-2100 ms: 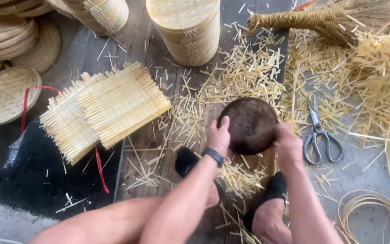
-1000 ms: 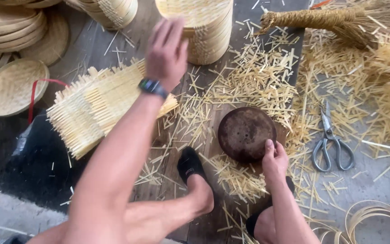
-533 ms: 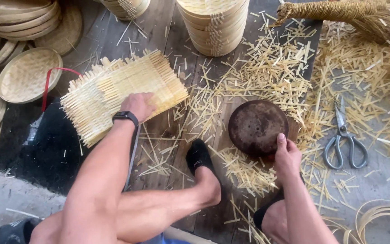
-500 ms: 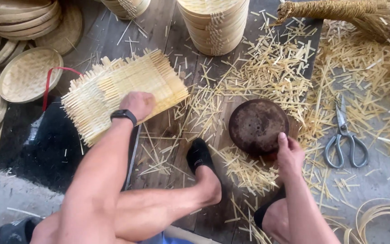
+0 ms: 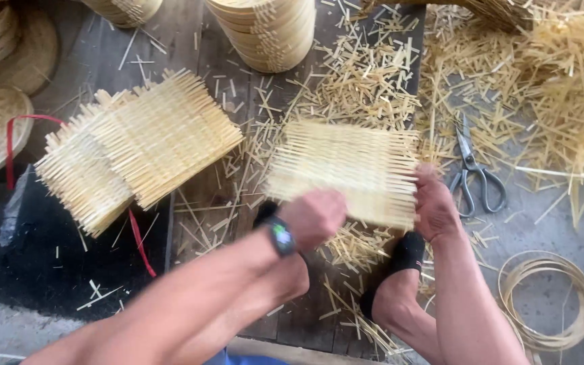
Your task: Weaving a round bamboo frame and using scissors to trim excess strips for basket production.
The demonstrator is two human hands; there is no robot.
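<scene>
Half a second after reaching to the stack of woven mats, the left hand and right hand now grip one woven bamboo mat over the dark round mould, hiding it.

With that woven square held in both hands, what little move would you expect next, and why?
Probably lowering and centring the woven mat. The left hand grips its near edge and the right hand its right edge, holding it flat above the floor between the person's feet. What lies under it is hidden.
</scene>
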